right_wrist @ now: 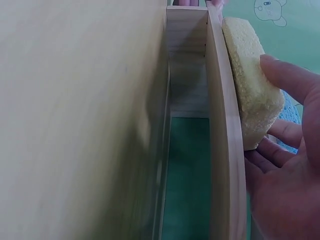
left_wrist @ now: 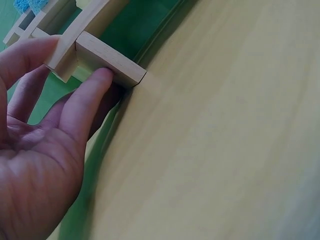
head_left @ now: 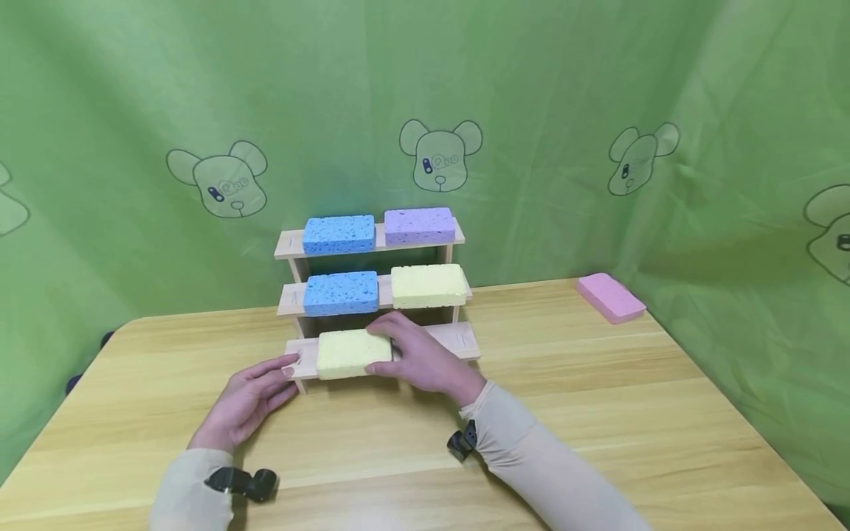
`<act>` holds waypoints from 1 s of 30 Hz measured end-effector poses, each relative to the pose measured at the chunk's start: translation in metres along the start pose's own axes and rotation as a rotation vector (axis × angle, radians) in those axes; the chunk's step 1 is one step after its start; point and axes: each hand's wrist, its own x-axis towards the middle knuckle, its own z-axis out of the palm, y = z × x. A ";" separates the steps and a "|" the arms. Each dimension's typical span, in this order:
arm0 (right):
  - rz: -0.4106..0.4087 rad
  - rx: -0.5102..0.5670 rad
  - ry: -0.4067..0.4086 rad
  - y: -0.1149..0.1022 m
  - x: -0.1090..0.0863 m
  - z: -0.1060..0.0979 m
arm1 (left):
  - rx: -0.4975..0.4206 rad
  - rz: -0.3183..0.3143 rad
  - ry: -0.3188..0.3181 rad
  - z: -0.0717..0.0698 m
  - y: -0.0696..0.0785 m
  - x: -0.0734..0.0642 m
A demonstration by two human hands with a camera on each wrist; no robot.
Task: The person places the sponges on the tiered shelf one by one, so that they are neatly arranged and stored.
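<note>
A three-tier wooden rack point(head_left: 458, 340) stands on the table. My right hand point(head_left: 428, 359) holds a yellow sponge point(head_left: 348, 354) by its right end, thumb at the near side and fingers at the far side. That sponge lies low over the bottom shelf, left of its middle; the right wrist view shows its underside edge right at the shelf board point(right_wrist: 225, 110). At the rack's left end, my left hand point(head_left: 249, 402) grips the bottom shelf. In the left wrist view, its fingers are at the shelf's end and one digit presses the short leg point(left_wrist: 107, 57).
Above, the middle shelf carries a blue sponge point(head_left: 341, 293) and another yellow sponge point(head_left: 429, 286). A second blue sponge point(head_left: 339, 234) and a purple sponge point(head_left: 420, 226) sit on the top shelf. One pink sponge point(head_left: 609, 298) lies at the table's right edge. Green curtain point(head_left: 531, 221) hangs behind.
</note>
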 end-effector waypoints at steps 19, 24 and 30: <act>0.022 0.032 -0.024 -0.001 -0.010 -0.005 | 0.010 -0.016 0.046 0.002 -0.001 0.003; 0.026 0.062 0.007 0.001 -0.023 -0.014 | 0.039 -0.006 0.059 0.003 -0.001 0.003; 0.007 0.110 0.040 0.009 -0.045 -0.034 | 0.066 0.002 0.064 0.001 0.000 0.003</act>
